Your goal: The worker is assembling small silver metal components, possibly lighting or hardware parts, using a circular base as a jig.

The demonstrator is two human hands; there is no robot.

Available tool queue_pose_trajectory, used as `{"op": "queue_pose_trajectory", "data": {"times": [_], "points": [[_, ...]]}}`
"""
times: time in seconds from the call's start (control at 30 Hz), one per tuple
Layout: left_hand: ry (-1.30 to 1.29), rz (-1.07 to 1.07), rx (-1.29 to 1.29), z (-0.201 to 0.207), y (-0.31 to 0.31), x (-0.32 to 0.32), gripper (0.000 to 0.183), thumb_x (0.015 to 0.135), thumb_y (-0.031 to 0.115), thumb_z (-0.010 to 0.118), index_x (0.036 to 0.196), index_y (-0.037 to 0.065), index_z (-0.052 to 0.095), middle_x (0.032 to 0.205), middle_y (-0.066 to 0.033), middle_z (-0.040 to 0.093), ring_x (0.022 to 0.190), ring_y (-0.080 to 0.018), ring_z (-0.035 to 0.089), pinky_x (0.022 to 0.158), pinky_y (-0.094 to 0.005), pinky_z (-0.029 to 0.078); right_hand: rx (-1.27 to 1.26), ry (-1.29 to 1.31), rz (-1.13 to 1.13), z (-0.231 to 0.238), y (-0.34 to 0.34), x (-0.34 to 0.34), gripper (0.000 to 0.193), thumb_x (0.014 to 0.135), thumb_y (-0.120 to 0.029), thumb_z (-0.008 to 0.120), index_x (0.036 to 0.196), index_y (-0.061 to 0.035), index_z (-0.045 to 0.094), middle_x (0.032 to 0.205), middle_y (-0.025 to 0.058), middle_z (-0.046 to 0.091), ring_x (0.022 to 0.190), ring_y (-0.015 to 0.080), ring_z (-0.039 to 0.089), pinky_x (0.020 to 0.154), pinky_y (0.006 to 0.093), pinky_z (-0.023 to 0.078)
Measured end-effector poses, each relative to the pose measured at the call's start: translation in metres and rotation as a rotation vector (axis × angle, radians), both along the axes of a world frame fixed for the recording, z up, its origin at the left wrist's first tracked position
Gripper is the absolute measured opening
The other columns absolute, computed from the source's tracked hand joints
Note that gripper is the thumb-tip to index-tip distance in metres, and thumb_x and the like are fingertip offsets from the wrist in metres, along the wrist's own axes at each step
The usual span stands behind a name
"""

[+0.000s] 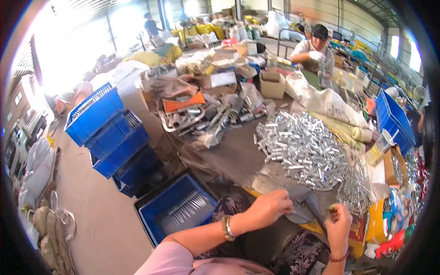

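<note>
My left hand (270,207) is closed in front of me, its fingertips pressed together beside a grey fixture (302,201) at the table's near edge. My right hand (338,223) is closed as well, just right of that fixture, thumb and fingers pinched. Anything held in either hand is too small or hidden to name. Beyond them lies a big heap of short silver metal parts (300,149). Thin metal rods or screws (356,188) are piled to its right. By my left side, a blue crate (151,214) holds a row of long, thin metal pieces (187,208).
Stacked blue crates (107,137) stand on the floor at left, the top one filled with metal pieces. Metal tubes and bags crowd the table's far left, near an open cardboard box (272,85). Across the table a person (316,52) in a cap works. Another blue crate (394,121) tilts at right.
</note>
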State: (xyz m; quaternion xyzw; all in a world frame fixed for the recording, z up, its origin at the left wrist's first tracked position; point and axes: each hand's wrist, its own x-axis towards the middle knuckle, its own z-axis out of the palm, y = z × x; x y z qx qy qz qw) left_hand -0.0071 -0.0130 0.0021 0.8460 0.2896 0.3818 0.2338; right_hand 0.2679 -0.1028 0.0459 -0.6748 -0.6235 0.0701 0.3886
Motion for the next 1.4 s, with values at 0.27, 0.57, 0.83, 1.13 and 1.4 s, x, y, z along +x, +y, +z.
{"op": "queue_pose_trajectory", "data": {"times": [0.27, 0.57, 0.83, 1.13, 1.4], "points": [[0.022, -0.048, -0.056, -0.003, -0.003, 0.004, 0.009, 0.095, 0.011, 0.079, 0.101, 0.007, 0.074, 0.099, -0.0116, 0.066, 0.099, -0.0355, 0.069, 0.083, -0.0433, 0.057, -0.005, 0.312, 0.198, -0.020, 0.009, -0.041, 0.022, 0.084, 0.012, 0.078, 0.101, 0.0017, 0.069, 0.090, 0.0081, 0.069, 0.076, 0.0159, 0.069, 0.069, 0.0296, 0.055], [0.092, 0.042, 0.037, 0.004, 0.013, -0.007, 0.013, 0.086, 0.006, 0.084, 0.096, 0.009, 0.077, 0.090, -0.0105, 0.066, 0.083, -0.0328, 0.069, 0.071, -0.0431, 0.057, 0.036, 0.426, 0.283, -0.016, 0.035, -0.057, 0.040, 0.094, 0.011, 0.072, 0.131, -0.0047, 0.066, 0.099, 0.0021, 0.079, 0.079, 0.0044, 0.062, 0.069, 0.0247, 0.051], [0.044, 0.009, -0.007, 0.009, 0.008, 0.006, 0.016, 0.086, 0.003, 0.086, 0.100, 0.006, 0.078, 0.092, -0.0095, 0.066, 0.085, -0.0334, 0.070, 0.073, -0.0429, 0.056, 0.058, 0.305, 0.295, -0.029, 0.030, -0.060, 0.051, 0.092, 0.009, 0.078, 0.140, -0.0071, 0.070, 0.099, 0.0077, 0.074, 0.081, 0.0173, 0.071, 0.072, 0.0323, 0.059], [0.047, 0.008, -0.014, 0.010, 0.008, 0.006, 0.012, 0.088, 0.005, 0.084, 0.098, 0.007, 0.077, 0.093, -0.0099, 0.066, 0.088, -0.0357, 0.070, 0.074, -0.0456, 0.057, 0.163, 0.073, 0.345, -0.027, 0.033, -0.061, 0.055, 0.089, 0.006, 0.076, 0.141, -0.0111, 0.069, 0.092, 0.0103, 0.072, 0.087, 0.0321, 0.070, 0.076, 0.0420, 0.059], [0.068, 0.005, 0.048, 0.013, 0.007, 0.004, 0.014, 0.089, 0.009, 0.084, 0.102, 0.006, 0.078, 0.093, -0.0129, 0.065, 0.089, -0.0380, 0.069, 0.075, -0.0471, 0.055, 0.133, -0.326, 0.421, -0.003, 0.026, -0.072, 0.049, 0.092, -0.004, 0.067, 0.140, -0.0060, 0.065, 0.094, 0.0081, 0.067, 0.092, 0.0306, 0.065, 0.081, 0.0432, 0.057]]}}
